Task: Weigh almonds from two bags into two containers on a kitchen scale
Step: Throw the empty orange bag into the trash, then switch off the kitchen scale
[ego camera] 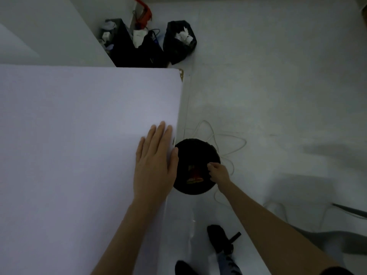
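- Filling the whole 9 o'clock side, a white table lies bare apart from one hand.
- A pale floor takes up the side from 12 to 5 o'clock.
- The left hand lies flat on the table at its 3 o'clock edge, fingers straight and together, holding nothing.
- A round black bin stands on the floor just at the left hand's 3 o'clock, against the table edge.
- A black sack with white scraps sits at 12 o'clock.
- The right hand reaches into the bin at its 4 o'clock rim, fingers curled; whether they grip anything cannot be told.
- A white cable loops at the bin's 2 o'clock.
- A dark shoe shows at 6 o'clock.
- A colourful packet lies inside the bin, just at the right hand's 9 o'clock; its contents are unclear.
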